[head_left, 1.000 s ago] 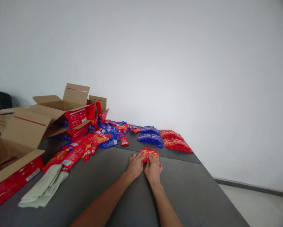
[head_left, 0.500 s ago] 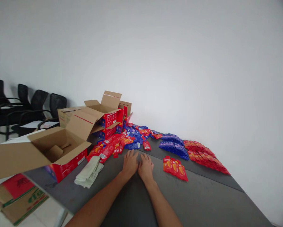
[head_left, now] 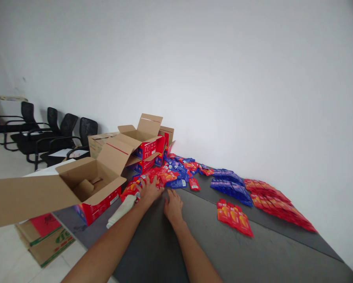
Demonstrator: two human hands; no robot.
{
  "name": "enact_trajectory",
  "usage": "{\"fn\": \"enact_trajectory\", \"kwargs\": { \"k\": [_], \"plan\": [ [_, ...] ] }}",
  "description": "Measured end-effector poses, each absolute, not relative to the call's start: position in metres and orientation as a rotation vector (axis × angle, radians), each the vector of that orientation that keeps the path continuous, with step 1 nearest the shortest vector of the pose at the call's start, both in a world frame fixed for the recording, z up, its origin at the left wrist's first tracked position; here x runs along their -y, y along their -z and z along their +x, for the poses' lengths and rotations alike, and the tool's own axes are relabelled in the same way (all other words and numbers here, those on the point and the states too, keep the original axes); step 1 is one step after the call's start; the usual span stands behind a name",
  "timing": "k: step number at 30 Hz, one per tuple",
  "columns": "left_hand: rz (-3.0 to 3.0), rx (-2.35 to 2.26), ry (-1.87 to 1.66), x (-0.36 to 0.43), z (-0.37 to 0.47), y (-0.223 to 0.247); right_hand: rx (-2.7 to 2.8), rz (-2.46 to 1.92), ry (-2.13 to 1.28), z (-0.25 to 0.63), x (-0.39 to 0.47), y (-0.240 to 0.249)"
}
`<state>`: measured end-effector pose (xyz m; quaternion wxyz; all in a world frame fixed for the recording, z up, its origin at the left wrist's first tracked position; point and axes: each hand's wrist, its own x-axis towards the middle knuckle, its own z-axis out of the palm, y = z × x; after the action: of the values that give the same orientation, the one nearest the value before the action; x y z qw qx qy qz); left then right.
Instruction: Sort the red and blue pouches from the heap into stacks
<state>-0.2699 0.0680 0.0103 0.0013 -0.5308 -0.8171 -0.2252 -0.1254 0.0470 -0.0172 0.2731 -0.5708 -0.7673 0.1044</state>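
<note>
The dark grey surface [head_left: 253, 255] carries everything. Left of the hands gapes an open brown-and-red cardboard box [head_left: 85, 188]. Just beyond the fingers spreads a loose heap of red and blue foil sachets [head_left: 170, 175]. The left hand [head_left: 149, 189] lies spread on its near edge, grasping nothing; the right hand [head_left: 173, 206] rests flat, released, empty. Right of them sits a short row of red sachets [head_left: 234, 217], seemingly sorted by colour.

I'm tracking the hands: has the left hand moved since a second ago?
Yes. The left hand left the red packets and now rests on the loose pile.
</note>
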Motion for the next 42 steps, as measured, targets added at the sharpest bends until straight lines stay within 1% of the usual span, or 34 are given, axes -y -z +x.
{"fn": "enact_trajectory", "kwargs": {
  "k": [8,15,27,34,42],
  "plan": [
    [-1.804,2.561,0.642,-0.071,-0.254,-0.001,2.012,-1.598,-0.307,-0.103,-0.053,0.024],
    [-1.837,2.471,0.599,-0.047,-0.214,0.001,1.977,-1.573,-0.321,-0.083,-0.042,0.026],
    [-1.97,2.24,0.559,-0.009,-0.143,0.01,1.922,-1.615,-0.348,-0.021,-0.02,0.025],
    [-2.124,2.163,0.663,-0.008,-0.105,0.003,1.919,-1.524,-0.37,0.021,-0.007,0.027],
    [-2.289,2.292,0.784,-0.022,-0.06,-0.006,1.859,-1.463,-0.403,0.067,0.009,0.018]
  ]
}}
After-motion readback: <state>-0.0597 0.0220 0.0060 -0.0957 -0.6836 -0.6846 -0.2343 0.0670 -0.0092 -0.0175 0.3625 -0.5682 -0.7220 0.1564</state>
